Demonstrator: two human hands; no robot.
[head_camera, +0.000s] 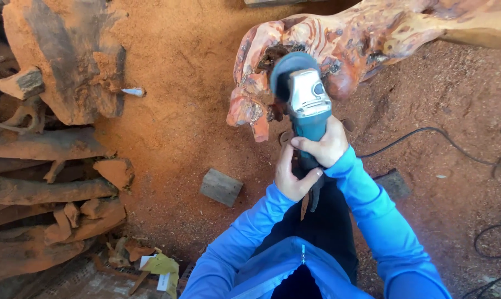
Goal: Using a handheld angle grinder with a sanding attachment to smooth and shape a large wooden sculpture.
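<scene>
Fingers [308,145] of the right hand [323,145] are seen wrapped tight round the teal body of the angle grinder [307,108], and the left hand [292,176] is closed on the grinder's rear end just below, thumb laid across. Both arms are clad in bright blue sleeves [366,199]. The grinder's guarded head is pressed up against the reddish, gnarled wood piece [350,41] at the far side of the scene, right at a dark hollow in it. A small grey wooden block [221,187] is left lying on the sawdust-covered ground [178,83], near left of the hands. Rough logs [45,182] are stacked at the far left. Black cables [427,133] are trailed across the ground on the right.
</scene>
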